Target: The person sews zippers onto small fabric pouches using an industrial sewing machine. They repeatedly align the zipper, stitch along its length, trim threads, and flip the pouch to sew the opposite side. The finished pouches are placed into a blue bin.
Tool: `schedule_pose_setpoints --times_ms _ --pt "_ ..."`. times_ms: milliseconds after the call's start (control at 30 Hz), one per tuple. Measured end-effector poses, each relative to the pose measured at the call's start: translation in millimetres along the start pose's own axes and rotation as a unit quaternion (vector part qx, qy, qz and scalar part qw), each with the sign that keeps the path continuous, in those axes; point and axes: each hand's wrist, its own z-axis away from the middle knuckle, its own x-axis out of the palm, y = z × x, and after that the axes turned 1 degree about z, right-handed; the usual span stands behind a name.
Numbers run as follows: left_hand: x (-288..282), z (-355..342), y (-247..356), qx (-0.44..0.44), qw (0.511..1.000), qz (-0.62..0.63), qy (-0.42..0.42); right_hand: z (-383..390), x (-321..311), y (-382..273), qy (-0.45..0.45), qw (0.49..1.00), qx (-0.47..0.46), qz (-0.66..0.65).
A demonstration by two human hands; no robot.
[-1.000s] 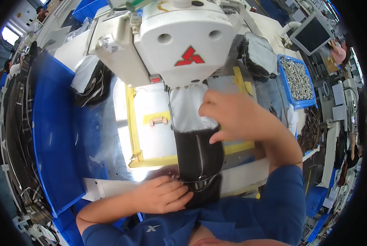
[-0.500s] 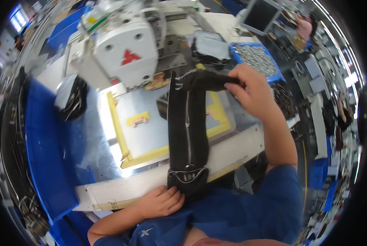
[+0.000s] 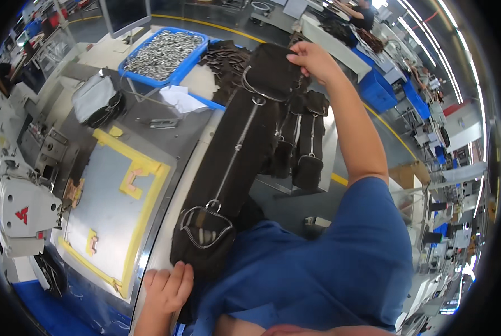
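Observation:
A long black fabric bag piece (image 3: pixel 225 151) with metal zips and a rounded pocket at each end stretches diagonally across the front of the workbench. Its far end is pinched between the thumb and fingers of my right hand (image 3: pixel 318 61), with my arm reaching out. At the near end, by the pocket with a curved zip, my left hand (image 3: pixel 169 285) grips the lower edge with curled fingers. More black zipped pieces (image 3: pixel 308 148) of similar make lie on a light stand just right of the one I hold.
A white industrial sewing machine (image 3: pixel 29 204) stands left, beside a metal plate (image 3: pixel 107 193) edged with yellow tape. Behind are a blue tray (image 3: pixel 204 47) of small metal parts, dark scraps (image 3: pixel 225 64) and a wrapped bundle (image 3: pixel 96 98). A person (image 3: pixel 362 14) works farther back.
My view has swung to the right. The black piece, earlier upright over the plate with its far end folded over, now extends straight toward the stand on the right.

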Motion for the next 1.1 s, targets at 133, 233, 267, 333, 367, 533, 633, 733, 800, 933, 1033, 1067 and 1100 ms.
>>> schedule_pose_setpoints --times_ms 133,233,267,333,367,533,633,733,800,933,1033,1067,1100 --pt "37 -59 3 0.047 0.988 0.15 -0.006 14 -47 57 0.028 0.994 0.078 0.069" --pt "62 -112 22 0.087 0.962 0.256 -0.027 8 -101 107 0.077 0.979 0.117 0.148" --pt "72 -130 32 0.1 0.956 0.273 -0.024 2 -121 120 0.111 0.97 0.12 0.181" --pt "85 -156 56 0.095 0.952 0.292 -0.005 -13 -176 138 0.182 0.936 0.116 0.28" --pt "88 -166 69 0.081 0.952 0.296 0.015 -17 -211 157 0.235 0.911 0.08 0.329" --pt "90 -137 59 -0.03 0.954 0.281 -0.096 -20 -186 144 0.174 0.948 0.115 0.24" --pt "76 -101 31 -0.124 0.952 0.253 -0.123 -18 -128 155 0.104 0.972 0.069 0.2" --pt "52 -61 7 -0.215 0.949 0.212 -0.089 -3 -3 97 0.057 0.98 -0.071 0.177" --pt "36 -32 -8 -0.26 0.946 0.182 -0.059 9 60 66 -0.008 0.986 -0.085 0.141" --pt "-19 25 -24 -0.384 0.922 0.048 0.017 62 178 4 -0.049 0.969 -0.235 0.052" --pt "-91 58 -11 -0.485 0.868 -0.099 0.036 100 235 -48 -0.151 0.928 -0.338 0.034" --pt "-119 69 -3 -0.507 0.845 -0.164 0.034 111 250 -64 -0.169 0.915 -0.365 0.023" --pt "-146 82 10 -0.531 0.817 -0.222 0.032 119 265 -78 -0.187 0.901 -0.392 0.01"
